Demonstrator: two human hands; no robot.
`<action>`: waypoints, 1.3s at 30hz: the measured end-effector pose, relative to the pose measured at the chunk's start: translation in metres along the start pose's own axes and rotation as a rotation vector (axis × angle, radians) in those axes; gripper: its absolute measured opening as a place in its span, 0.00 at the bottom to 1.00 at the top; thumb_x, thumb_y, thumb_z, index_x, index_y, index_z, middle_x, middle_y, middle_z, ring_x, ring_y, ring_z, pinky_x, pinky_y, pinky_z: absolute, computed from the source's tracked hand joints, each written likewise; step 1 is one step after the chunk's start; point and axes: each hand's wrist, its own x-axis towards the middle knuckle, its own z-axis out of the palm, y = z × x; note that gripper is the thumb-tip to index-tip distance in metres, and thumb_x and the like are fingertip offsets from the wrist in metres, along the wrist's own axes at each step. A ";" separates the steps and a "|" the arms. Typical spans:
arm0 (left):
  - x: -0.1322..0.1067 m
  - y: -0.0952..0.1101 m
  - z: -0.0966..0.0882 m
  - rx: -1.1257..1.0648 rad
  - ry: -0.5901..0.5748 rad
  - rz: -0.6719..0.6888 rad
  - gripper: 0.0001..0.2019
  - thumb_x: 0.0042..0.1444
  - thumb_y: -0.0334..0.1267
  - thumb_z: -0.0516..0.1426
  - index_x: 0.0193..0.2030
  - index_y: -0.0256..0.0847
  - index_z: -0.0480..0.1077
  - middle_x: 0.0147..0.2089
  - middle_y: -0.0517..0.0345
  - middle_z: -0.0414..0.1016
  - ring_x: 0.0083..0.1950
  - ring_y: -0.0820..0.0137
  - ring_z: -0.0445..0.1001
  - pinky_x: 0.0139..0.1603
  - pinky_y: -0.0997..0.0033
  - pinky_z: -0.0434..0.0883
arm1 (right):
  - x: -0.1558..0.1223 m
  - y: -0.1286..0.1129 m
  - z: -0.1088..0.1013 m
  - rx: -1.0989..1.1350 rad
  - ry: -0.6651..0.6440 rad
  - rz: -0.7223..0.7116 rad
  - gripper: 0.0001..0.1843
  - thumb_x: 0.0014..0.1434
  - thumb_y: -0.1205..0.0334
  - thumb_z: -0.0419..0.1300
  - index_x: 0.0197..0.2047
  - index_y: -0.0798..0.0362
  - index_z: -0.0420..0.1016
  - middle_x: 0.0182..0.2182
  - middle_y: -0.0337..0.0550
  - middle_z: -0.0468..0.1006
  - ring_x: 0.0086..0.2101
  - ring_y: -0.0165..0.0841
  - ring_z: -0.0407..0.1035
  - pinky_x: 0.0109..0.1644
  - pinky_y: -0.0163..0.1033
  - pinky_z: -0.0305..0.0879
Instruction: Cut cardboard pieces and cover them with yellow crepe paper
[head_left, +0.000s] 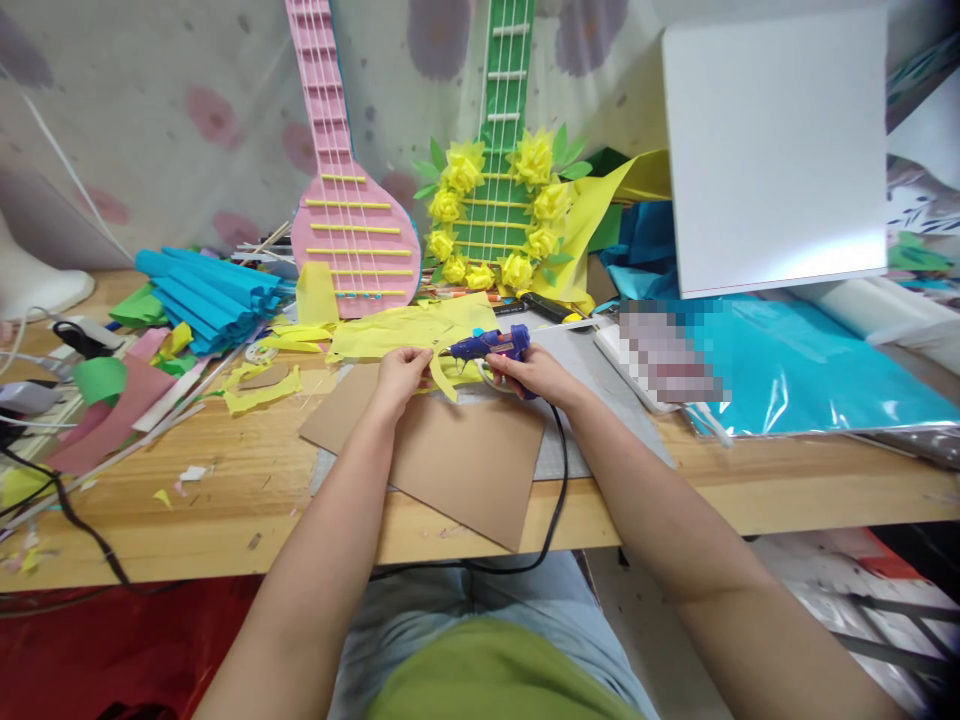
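Observation:
My right hand (530,372) grips a blue hot glue gun (491,344), its nozzle pointing left and a white glue stick sticking out behind. My left hand (407,374) pinches a curved strip of yellow crepe paper (444,380) close to the nozzle; whether the two touch I cannot tell. Below both hands lies a brown cardboard sheet (472,460) on a grey mat (600,400). Just beyond them a larger piece of yellow crepe paper (420,325) is spread flat. A black cord (561,480) runs from the glue gun over the table edge.
A pink paper guitar (356,240) and a green one with yellow paper flowers (491,200) lean at the back. Blue crepe paper (214,295), scraps and cables crowd the left. A utility knife (559,308), white board (776,150) and blue plastic-wrapped sheet (825,370) occupy the right.

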 end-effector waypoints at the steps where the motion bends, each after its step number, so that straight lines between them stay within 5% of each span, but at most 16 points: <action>1: 0.000 0.000 0.000 0.000 0.001 -0.002 0.08 0.44 0.36 0.61 0.20 0.36 0.68 0.18 0.61 0.68 0.19 0.76 0.67 0.20 0.77 0.67 | 0.000 0.000 0.000 -0.001 -0.003 0.000 0.24 0.47 0.40 0.58 0.20 0.55 0.66 0.12 0.36 0.66 0.12 0.23 0.55 0.16 0.32 0.51; 39: 0.000 0.000 -0.001 -0.007 -0.022 -0.014 0.06 0.44 0.35 0.58 0.21 0.35 0.68 0.18 0.61 0.68 0.20 0.76 0.66 0.22 0.76 0.67 | 0.002 0.004 -0.005 -0.166 0.023 0.020 0.24 0.51 0.41 0.56 0.22 0.55 0.68 0.09 0.35 0.62 0.13 0.24 0.57 0.19 0.33 0.52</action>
